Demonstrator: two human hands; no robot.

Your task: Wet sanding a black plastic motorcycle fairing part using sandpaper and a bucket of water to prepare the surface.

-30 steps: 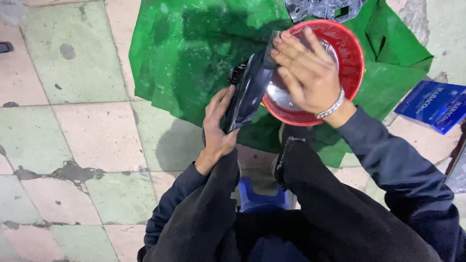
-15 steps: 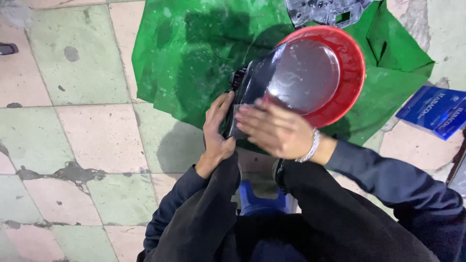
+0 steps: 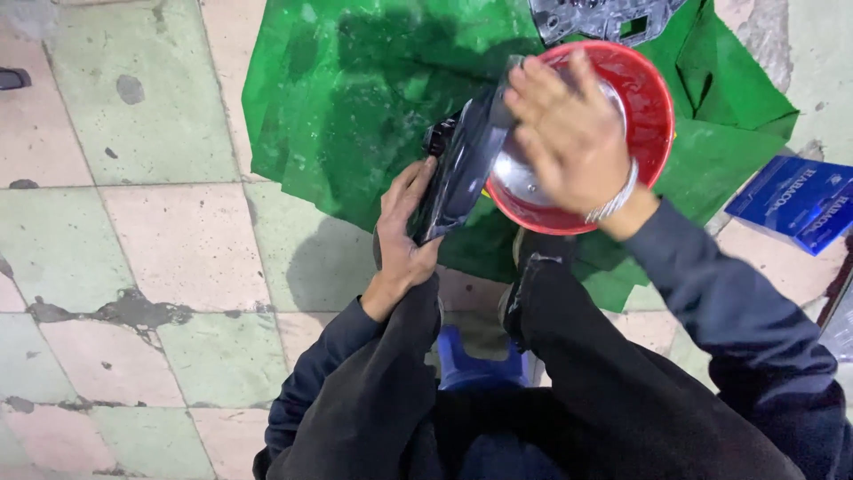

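The dark panel (image 3: pixel 462 173) is probably best kept propped on edge against the red bowl (image 3: pixel 653 107) so it gets wiped over the bowl, not the green cloth (image 3: pixel 355 98). It's gripped low down by the left hand (image 3: pixel 404 227), fingers wrapped round its edge. The right hand (image 3: pixel 569 133) is spread open, palm down, at the panel's top over the bowl; whether anything's pinched underneath can't be told.
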